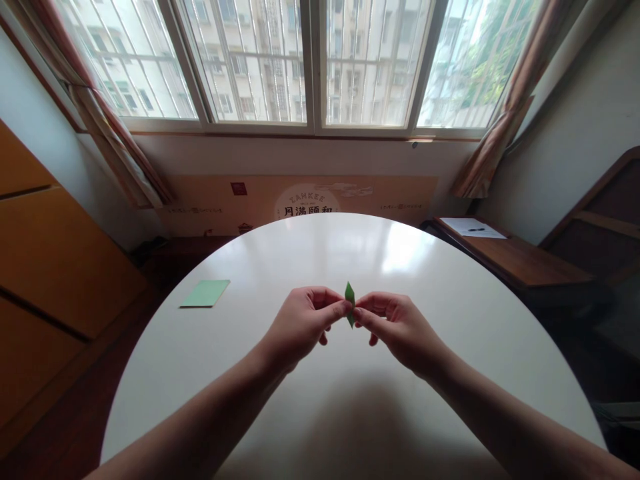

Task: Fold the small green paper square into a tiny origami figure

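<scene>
A small piece of folded green paper (349, 293), narrow and pointed at top and bottom, is held upright above the middle of the white round table (320, 260). From the left, my left hand (309, 317) pinches it between thumb and fingers. My right hand (393, 323) grips the same paper from the right, its thumb and index finger close to the left thumb. The fingertips cover the paper's middle, so its folds there are hidden. Over on the table's left side lies a flat stack of light green square paper (205, 293).
Right of the table stands a brown wooden side table (540, 257) bearing a white sheet (473, 228) with a dark pen (477, 230). A wooden cabinet (60, 267) is at the left. Beyond the table, a printed cardboard panel (200, 200) leans below the barred window.
</scene>
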A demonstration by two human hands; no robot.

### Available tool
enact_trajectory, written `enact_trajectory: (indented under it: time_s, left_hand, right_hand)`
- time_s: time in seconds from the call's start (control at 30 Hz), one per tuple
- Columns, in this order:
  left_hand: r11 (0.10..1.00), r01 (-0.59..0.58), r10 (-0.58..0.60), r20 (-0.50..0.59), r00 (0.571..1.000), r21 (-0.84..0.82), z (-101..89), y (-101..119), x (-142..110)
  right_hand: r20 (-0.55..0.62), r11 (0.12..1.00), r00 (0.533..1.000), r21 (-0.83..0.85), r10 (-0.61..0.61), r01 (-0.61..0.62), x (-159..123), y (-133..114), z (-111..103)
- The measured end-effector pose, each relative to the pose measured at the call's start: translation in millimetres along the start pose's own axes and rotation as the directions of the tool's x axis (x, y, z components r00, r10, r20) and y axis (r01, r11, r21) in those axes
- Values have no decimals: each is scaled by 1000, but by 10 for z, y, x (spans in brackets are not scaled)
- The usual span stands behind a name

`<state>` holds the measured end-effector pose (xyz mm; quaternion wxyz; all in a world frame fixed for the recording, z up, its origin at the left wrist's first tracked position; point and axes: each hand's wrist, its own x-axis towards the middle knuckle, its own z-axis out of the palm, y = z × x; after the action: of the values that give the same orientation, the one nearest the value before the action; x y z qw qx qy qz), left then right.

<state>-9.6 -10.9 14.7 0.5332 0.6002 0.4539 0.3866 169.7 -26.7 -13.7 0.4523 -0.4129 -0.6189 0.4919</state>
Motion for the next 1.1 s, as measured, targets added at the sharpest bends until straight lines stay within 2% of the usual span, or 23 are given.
enact_trajectory:
  time_s: [0.13, 0.33, 0.63, 0.87, 0.97, 1.1]
  left_hand:
    - [999, -3, 3, 16, 1000, 36, -8, -14, 7]
    - [991, -48, 46, 17, 999, 123, -40, -50, 33]
    - [992, -46, 40, 47, 998, 121, -51, -103, 63]
    - [973, -118, 107, 61, 992, 200, -61, -104, 56]
    - [920, -213, 202, 66, 977, 329, -79, -93, 44]
    - [736, -369, 405, 67, 912, 568, -93, -67, 13]
  right_hand:
    - [-7, 1000, 1000, 2, -2, 2, 4, 23, 7]
    - [-83, 1000, 996, -18, 21, -23, 49, 80, -13]
    - [-57, 999, 998, -10, 35, -36, 59, 96, -18]
    - [-36, 998, 998, -28, 54, -55, 49, 67, 2]
    - [-46, 999, 998, -8, 40, -40, 52, 70, 0]
    - [-97, 997, 995, 73, 11, -4, 61, 87, 3]
